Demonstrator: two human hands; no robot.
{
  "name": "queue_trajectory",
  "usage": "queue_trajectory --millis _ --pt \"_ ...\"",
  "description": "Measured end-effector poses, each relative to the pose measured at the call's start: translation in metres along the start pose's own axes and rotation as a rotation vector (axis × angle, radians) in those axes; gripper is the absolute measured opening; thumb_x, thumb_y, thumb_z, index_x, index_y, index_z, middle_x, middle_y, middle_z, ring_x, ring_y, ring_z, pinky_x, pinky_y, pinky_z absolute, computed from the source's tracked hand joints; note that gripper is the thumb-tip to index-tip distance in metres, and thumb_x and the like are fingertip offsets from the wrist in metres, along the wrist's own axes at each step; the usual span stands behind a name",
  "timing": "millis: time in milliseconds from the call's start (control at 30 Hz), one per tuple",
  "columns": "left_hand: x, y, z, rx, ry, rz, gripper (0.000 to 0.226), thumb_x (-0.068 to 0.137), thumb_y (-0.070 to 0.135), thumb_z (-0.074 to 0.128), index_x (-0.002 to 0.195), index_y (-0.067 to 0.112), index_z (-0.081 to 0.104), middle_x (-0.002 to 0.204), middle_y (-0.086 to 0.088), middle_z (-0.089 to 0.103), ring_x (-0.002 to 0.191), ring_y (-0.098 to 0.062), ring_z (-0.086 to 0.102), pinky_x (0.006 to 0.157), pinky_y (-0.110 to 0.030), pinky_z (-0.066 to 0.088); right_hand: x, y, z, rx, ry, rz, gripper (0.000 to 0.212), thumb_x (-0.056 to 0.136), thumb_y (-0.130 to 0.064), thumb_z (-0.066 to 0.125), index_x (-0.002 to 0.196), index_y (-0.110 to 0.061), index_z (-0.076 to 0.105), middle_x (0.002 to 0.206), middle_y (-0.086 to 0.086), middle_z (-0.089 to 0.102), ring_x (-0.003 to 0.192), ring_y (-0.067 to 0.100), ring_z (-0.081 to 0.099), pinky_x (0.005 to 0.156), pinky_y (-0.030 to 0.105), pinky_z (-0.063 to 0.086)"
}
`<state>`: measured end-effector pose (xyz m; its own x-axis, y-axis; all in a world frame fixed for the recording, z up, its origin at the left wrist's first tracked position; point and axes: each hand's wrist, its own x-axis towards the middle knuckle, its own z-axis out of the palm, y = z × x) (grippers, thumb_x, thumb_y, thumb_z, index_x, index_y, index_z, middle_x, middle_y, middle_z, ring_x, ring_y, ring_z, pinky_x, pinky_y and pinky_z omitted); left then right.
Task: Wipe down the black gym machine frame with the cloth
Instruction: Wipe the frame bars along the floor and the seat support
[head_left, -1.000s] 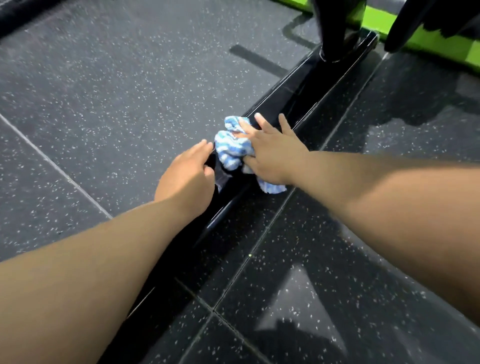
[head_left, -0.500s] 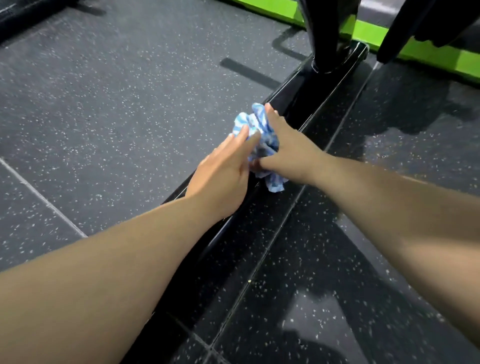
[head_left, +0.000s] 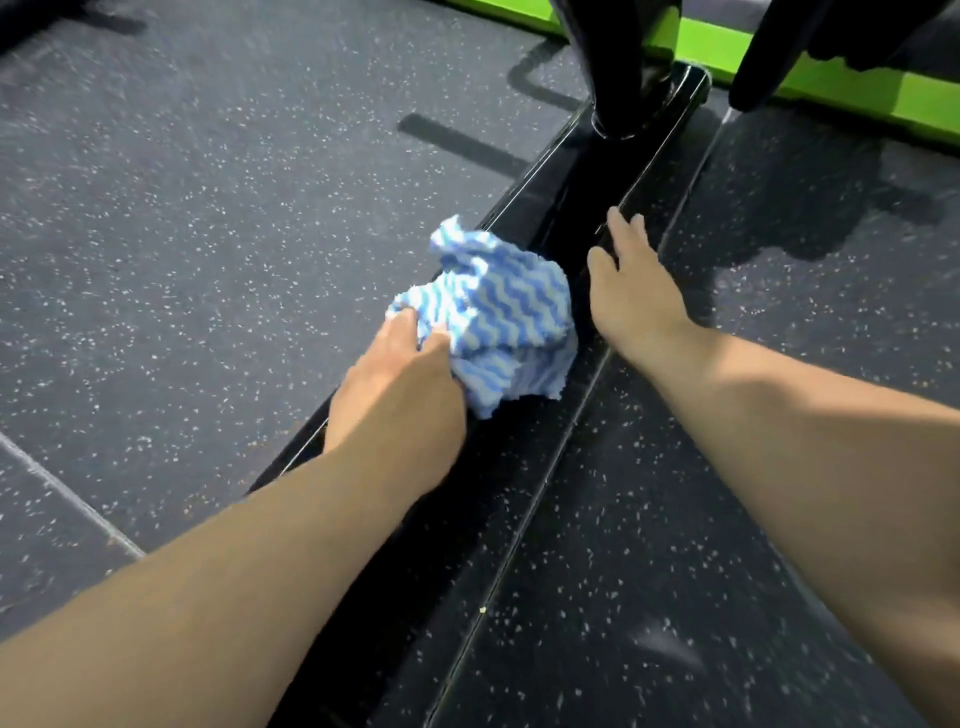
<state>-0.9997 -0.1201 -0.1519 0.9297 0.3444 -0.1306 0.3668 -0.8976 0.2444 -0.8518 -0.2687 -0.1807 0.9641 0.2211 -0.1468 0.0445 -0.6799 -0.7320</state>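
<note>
The left hand (head_left: 400, 379) grips the bunched blue-and-white cloth (head_left: 498, 312) — it sits on the black frame (head_left: 566, 197), toward its left edge. The right hand (head_left: 631, 296) lies flat, fingers straight, on the frame's right edge.

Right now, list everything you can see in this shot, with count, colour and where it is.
cloth: one, blue and white wavy stripes, bunched on the frame bar's left edge
frame bar: one, glossy black, lying diagonally along the floor
upright post: one, black, rising from the bar's far end
green strip: one, bright green, top right
slanted part: one, black, top right, unclear what it is
floor: dark speckled tiles, all around
left hand: grips the cloth
right hand: fingers straight, rests on the bar's right edge
</note>
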Motion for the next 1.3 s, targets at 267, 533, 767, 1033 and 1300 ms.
queue_trajectory --millis 267,533,767,1033,1300 --pt "0.095 0.043 0.02 -0.093 0.034 -0.142 0.057 0.098 0.051 0.033 0.143 0.016 0.028 0.147 -0.019 0.035 0.134 -0.037 0.032 0.111 -0.046 0.026 -0.009 0.026 0.038 -0.032 0.056 -0.033 0.056 0.104 -0.039 0.025 0.154 -0.03 0.0 0.159 0.001 0.022 0.144 0.021 0.026 0.115 0.034 0.023" --pt "0.083 0.011 0.011 -0.153 -0.062 -0.139 0.045 0.1 0.045 0.029 0.138 0.023 0.036 0.133 -0.016 0.043 0.122 -0.037 0.042 0.095 -0.041 0.033 -0.008 0.031 0.044 -0.088 0.098 -0.059 0.056 0.103 -0.04 0.022 0.154 -0.03 0.0 0.159 -0.002 0.022 0.147 0.015 0.017 0.118 0.034 0.014" --pt "0.047 -0.001 0.005 -0.038 -0.112 -0.241 0.064 0.092 0.062 0.032 0.146 0.032 0.02 0.135 -0.017 0.041 0.122 -0.038 0.042 0.098 -0.046 0.034 -0.007 0.03 0.041 -0.095 0.027 -0.055 0.056 0.103 -0.042 0.019 0.153 -0.031 -0.005 0.157 0.003 0.027 0.147 0.019 0.018 0.118 0.035 0.015" --pt "0.107 0.062 0.019 0.072 -0.026 -0.172 0.077 0.088 0.07 0.034 0.151 0.031 0.012 0.143 -0.013 0.032 0.128 -0.036 0.032 0.099 -0.05 0.028 0.012 0.088 -0.017 -0.512 0.062 -0.11 0.051 0.103 -0.037 0.021 0.153 -0.036 0.009 0.157 -0.003 0.027 0.146 0.017 0.019 0.118 0.041 0.011" --pt "0.123 0.067 0.016 -0.063 -0.053 -0.124 0.102 0.067 0.076 0.052 0.149 0.028 0.016 0.146 -0.004 0.03 0.131 -0.03 0.03 0.102 -0.049 0.031 0.014 0.097 -0.011 -0.543 0.077 -0.107 0.05 0.102 -0.04 0.018 0.152 -0.04 0.008 0.159 -0.012 0.018 0.149 0.015 0.007 0.12 0.043 0.002"
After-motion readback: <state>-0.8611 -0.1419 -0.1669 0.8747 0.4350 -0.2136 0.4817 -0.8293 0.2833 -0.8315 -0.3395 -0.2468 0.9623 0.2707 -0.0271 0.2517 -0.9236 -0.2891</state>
